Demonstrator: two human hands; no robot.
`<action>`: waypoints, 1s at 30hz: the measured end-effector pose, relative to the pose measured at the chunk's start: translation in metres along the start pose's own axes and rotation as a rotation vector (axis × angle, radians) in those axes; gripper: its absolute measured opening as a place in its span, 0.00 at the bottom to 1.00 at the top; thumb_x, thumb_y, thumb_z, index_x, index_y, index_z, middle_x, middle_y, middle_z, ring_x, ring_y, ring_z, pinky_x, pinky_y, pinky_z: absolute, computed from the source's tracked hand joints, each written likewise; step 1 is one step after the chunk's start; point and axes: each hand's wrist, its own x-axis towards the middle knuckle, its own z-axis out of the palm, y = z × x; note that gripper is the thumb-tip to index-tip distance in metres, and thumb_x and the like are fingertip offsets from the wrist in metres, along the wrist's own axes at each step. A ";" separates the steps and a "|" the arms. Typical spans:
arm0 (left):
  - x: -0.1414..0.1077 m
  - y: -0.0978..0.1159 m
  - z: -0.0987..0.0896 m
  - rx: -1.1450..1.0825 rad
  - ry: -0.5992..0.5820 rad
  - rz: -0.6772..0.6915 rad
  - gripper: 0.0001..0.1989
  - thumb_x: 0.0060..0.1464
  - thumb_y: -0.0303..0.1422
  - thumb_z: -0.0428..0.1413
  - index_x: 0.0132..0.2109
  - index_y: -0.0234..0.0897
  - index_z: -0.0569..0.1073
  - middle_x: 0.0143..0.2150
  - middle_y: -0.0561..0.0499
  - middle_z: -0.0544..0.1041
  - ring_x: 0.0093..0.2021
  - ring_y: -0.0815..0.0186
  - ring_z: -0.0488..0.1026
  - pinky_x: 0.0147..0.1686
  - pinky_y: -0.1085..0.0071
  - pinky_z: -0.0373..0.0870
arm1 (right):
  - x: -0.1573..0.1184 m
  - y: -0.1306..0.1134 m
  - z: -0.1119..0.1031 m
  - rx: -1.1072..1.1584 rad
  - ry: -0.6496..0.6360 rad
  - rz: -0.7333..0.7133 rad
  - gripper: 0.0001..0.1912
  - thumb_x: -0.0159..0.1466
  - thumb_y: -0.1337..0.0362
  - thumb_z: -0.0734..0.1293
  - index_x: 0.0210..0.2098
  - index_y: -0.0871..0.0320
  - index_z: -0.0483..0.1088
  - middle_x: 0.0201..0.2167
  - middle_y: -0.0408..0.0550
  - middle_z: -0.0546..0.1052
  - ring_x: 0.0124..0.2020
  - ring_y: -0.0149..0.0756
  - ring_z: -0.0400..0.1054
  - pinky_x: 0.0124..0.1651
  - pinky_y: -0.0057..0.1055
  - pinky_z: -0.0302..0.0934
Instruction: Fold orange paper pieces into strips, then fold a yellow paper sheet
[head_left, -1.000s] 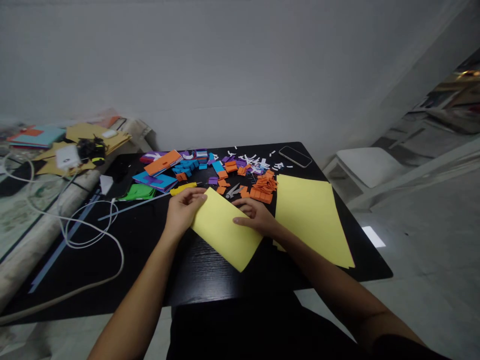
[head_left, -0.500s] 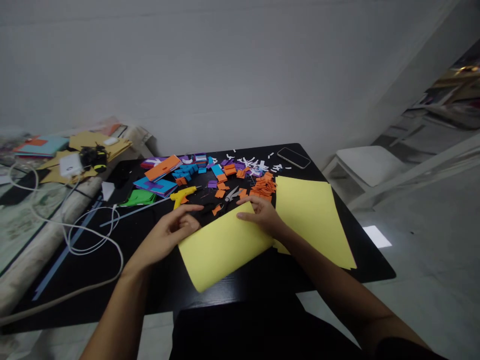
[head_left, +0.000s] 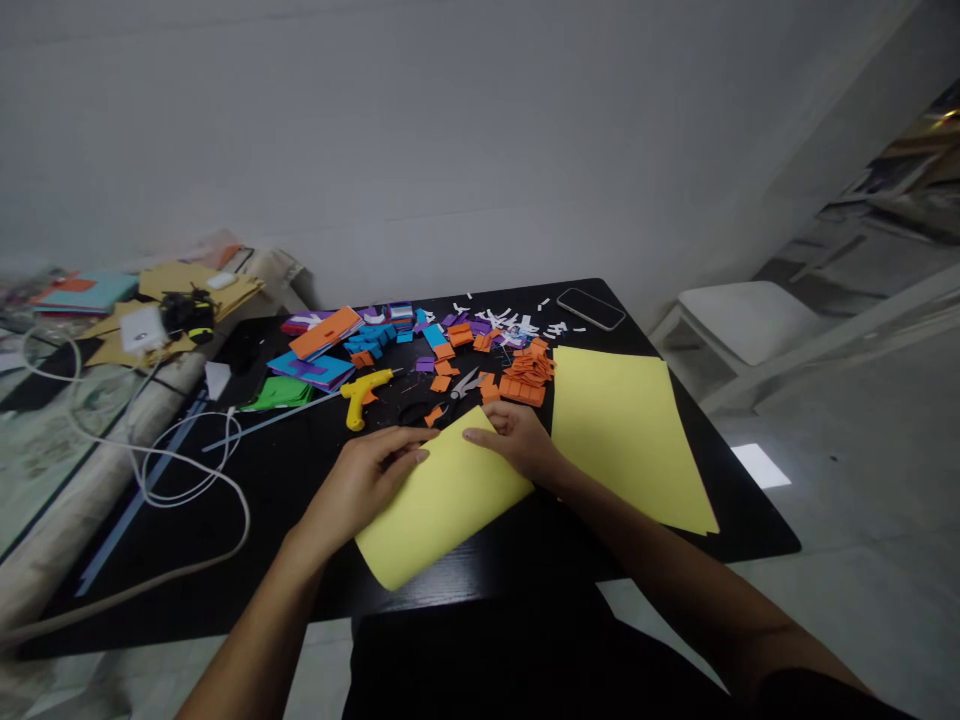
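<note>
A folded or curled yellow sheet is held tilted over the black table, its rounded edge toward the lower left. My left hand grips its upper left edge, thumb on the front face and fingers behind. At the top corner my right hand pinches the sheet, thumb in front. More yellow sheets lie stacked just right of my right hand. Beyond the held sheet are grey-bladed scissors, partly hidden, and a yellow glue gun.
Orange pieces, blue pieces and white scraps lie at the back of the black table. A phone is at the back right. Green pieces and a white cable lie left. A white stool stands right.
My left hand has moved right and up along the sheet's edge and now overlaps its face with the thumb. The yellow sheet has shifted slightly left.
</note>
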 end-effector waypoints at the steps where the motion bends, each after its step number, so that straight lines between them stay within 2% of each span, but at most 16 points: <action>1: 0.000 -0.002 -0.001 0.002 0.012 -0.002 0.14 0.66 0.39 0.56 0.54 0.43 0.80 0.48 0.48 0.83 0.44 0.61 0.79 0.43 0.70 0.71 | 0.000 -0.001 0.000 0.003 0.014 -0.002 0.18 0.52 0.52 0.78 0.34 0.57 0.76 0.31 0.46 0.83 0.30 0.39 0.78 0.33 0.32 0.70; 7: 0.001 -0.008 0.003 -0.001 0.038 -0.009 0.14 0.66 0.40 0.55 0.53 0.42 0.80 0.48 0.48 0.83 0.44 0.60 0.79 0.43 0.69 0.71 | -0.001 -0.002 -0.001 -0.052 0.081 -0.021 0.18 0.53 0.50 0.78 0.30 0.58 0.76 0.28 0.46 0.83 0.27 0.37 0.76 0.30 0.30 0.66; 11: 0.002 -0.007 0.014 -0.030 0.105 -0.047 0.15 0.65 0.40 0.57 0.55 0.42 0.79 0.45 0.49 0.83 0.40 0.62 0.79 0.37 0.70 0.71 | -0.002 -0.001 0.000 -0.058 0.092 -0.025 0.17 0.53 0.50 0.78 0.29 0.57 0.76 0.27 0.45 0.82 0.26 0.36 0.75 0.29 0.30 0.66; 15: 0.007 0.000 0.027 -0.014 0.171 0.031 0.14 0.65 0.38 0.58 0.56 0.44 0.78 0.52 0.49 0.81 0.47 0.61 0.78 0.44 0.70 0.72 | -0.003 0.000 0.003 -0.064 0.074 -0.025 0.16 0.54 0.51 0.77 0.28 0.57 0.76 0.26 0.45 0.82 0.25 0.35 0.75 0.28 0.29 0.64; 22: 0.011 0.003 0.036 -0.018 0.230 0.114 0.11 0.66 0.34 0.57 0.53 0.41 0.80 0.40 0.50 0.80 0.37 0.66 0.76 0.37 0.73 0.69 | -0.005 0.003 0.005 -0.061 0.060 -0.031 0.15 0.56 0.51 0.76 0.29 0.57 0.76 0.25 0.44 0.81 0.24 0.34 0.74 0.27 0.28 0.63; 30: 0.008 0.000 0.036 -0.069 0.222 0.075 0.10 0.66 0.34 0.58 0.51 0.42 0.81 0.42 0.50 0.81 0.39 0.66 0.76 0.38 0.72 0.69 | -0.006 0.002 0.006 -0.072 0.054 -0.040 0.17 0.57 0.49 0.75 0.28 0.57 0.75 0.24 0.43 0.80 0.23 0.32 0.71 0.27 0.27 0.60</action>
